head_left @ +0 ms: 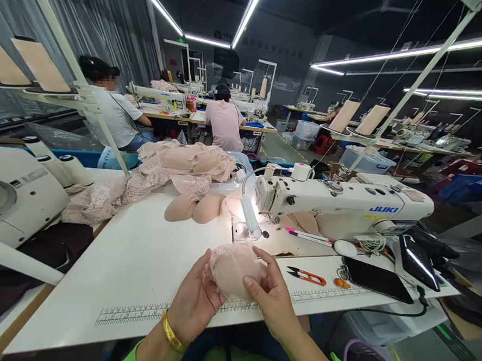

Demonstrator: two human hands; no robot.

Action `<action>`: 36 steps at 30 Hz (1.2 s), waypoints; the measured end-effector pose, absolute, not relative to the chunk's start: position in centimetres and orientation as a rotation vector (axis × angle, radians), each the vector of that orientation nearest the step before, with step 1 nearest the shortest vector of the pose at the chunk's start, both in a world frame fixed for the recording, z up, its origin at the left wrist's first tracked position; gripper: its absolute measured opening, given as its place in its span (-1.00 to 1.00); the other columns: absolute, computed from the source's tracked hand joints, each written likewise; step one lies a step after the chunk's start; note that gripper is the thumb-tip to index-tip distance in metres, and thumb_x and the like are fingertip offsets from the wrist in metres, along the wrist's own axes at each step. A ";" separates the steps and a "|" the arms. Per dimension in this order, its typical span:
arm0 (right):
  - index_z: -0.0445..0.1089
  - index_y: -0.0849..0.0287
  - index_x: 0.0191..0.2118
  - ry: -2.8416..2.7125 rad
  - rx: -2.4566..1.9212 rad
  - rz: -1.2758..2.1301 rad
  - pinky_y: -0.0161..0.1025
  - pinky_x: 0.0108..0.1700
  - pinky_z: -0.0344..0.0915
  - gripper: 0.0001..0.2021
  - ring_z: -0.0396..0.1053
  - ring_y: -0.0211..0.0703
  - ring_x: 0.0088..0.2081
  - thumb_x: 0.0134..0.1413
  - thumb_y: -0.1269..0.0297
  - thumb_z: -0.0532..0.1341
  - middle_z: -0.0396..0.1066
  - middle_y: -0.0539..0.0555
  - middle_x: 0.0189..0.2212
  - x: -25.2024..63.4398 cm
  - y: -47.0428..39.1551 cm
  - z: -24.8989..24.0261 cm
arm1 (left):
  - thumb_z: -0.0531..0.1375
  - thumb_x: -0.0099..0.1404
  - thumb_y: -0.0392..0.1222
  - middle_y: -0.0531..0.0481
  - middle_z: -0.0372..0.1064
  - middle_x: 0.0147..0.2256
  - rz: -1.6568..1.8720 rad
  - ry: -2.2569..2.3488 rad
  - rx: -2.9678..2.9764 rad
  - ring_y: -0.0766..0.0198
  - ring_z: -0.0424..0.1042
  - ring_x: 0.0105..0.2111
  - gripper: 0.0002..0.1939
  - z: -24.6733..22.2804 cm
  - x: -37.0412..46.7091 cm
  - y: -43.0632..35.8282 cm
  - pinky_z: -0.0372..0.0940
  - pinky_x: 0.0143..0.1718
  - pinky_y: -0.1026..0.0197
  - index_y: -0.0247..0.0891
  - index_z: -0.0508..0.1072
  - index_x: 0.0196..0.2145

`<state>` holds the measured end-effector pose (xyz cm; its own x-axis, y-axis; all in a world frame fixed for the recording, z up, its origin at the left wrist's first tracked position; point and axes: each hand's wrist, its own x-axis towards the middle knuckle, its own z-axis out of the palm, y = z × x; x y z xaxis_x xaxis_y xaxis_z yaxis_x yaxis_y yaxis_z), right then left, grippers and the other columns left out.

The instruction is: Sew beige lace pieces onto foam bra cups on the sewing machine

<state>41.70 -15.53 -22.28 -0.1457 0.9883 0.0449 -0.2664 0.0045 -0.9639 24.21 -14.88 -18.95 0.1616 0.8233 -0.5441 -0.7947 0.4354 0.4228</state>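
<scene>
A light pink bra cup piece with lace edging (236, 270) is held up between both hands, over the front edge of the white table. My left hand (196, 297), with a gold bracelet at the wrist, grips its left side, the fingers partly behind the fabric. On the right side, my right hand (272, 294) pinches the piece with the thumb on its front. The white sewing machine (338, 200) stands just beyond, its lamp lit over the needle plate (244, 231). More beige cups (209, 208) lie left of the needle.
Orange thread snips (311, 277), pens (309, 237) and a black phone (377, 279) lie on the right. A lace garment pile (185, 163) sits behind. A second machine (15, 194) stands left; seated people work farther ahead.
</scene>
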 end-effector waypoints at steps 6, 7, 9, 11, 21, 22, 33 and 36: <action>0.40 -0.09 0.19 -1.247 -0.901 1.344 -0.10 0.07 0.43 -0.55 0.48 -0.01 0.01 0.23 0.05 0.39 0.50 0.09 0.07 42.3 -16.4 -23.2 | 0.31 0.40 -0.27 -0.28 0.59 0.00 1.184 0.804 0.232 0.01 0.59 -0.06 -0.84 -19.0 24.7 -14.8 0.55 -0.17 0.16 -0.38 0.62 -0.09; 0.43 -0.09 0.17 -1.271 -0.900 1.325 -0.09 0.09 0.43 -0.58 0.47 0.00 0.04 0.23 0.06 0.39 0.50 0.09 0.08 42.5 -16.4 -23.2 | 0.32 0.40 -0.24 -0.28 0.59 0.01 1.181 0.813 0.244 0.00 0.59 -0.05 -0.82 -19.1 24.8 -14.8 0.55 -0.17 0.16 -0.38 0.62 -0.10; 0.49 -0.10 0.14 -1.346 -0.890 1.308 -0.06 0.19 0.38 -0.62 0.44 0.03 0.12 0.24 0.06 0.39 0.49 0.08 0.10 42.9 -16.1 -23.0 | 0.35 0.38 -0.17 -0.29 0.58 0.03 1.152 0.803 0.298 -0.05 0.57 -0.01 -0.75 -19.4 25.1 -14.8 0.55 -0.14 0.13 -0.37 0.62 -0.05; 0.51 -0.11 0.17 -1.403 -0.865 1.322 -0.01 0.33 0.25 -0.61 0.34 0.07 0.26 0.26 0.04 0.38 0.43 0.08 0.20 43.3 -15.5 -22.6 | 0.40 0.34 -0.12 -0.28 0.56 0.06 1.129 0.779 0.373 -0.08 0.55 0.05 -0.63 -19.7 25.3 -15.0 0.54 -0.05 0.09 -0.35 0.60 0.03; 0.34 -0.14 0.32 -1.037 -0.853 1.613 0.03 0.37 0.20 -0.35 0.32 0.05 0.30 0.16 -0.03 0.44 0.37 0.05 0.30 42.6 -15.1 -22.1 | 0.47 0.25 -0.06 -0.25 0.59 0.01 1.116 0.762 0.430 -0.09 0.55 0.04 -0.54 -19.4 25.5 -15.4 0.50 0.04 0.06 -0.31 0.62 0.05; 0.34 -0.12 0.30 -0.991 -0.849 1.620 0.01 0.28 0.30 -0.34 0.43 0.03 0.18 0.12 -0.03 0.47 0.47 0.07 0.18 42.6 -15.2 -22.1 | 0.48 0.23 -0.04 -0.24 0.60 -0.01 1.128 0.778 0.412 -0.09 0.55 0.03 -0.54 -19.4 25.5 -15.3 0.51 0.03 0.07 -0.33 0.63 0.01; 0.35 -0.04 0.18 -0.849 -0.872 1.591 -0.13 0.01 0.44 -0.33 0.50 -0.06 -0.09 -0.03 0.06 0.55 0.53 0.08 -0.04 42.6 -14.8 -22.3 | 0.49 0.22 -0.06 -0.21 0.59 -0.01 1.222 0.784 0.355 -0.02 0.54 0.02 -0.59 -20.0 26.0 -15.1 0.52 -0.02 0.15 -0.33 0.64 -0.05; 0.37 -0.03 0.17 -0.864 -0.887 1.561 -0.14 0.00 0.44 -0.33 0.49 -0.06 -0.09 -0.04 0.04 0.55 0.54 0.08 -0.08 42.5 -14.9 -22.4 | 0.50 0.20 -0.07 -0.20 0.59 0.00 1.213 0.773 0.349 -0.03 0.53 0.04 -0.58 -19.9 26.1 -15.0 0.51 -0.02 0.15 -0.32 0.64 -0.04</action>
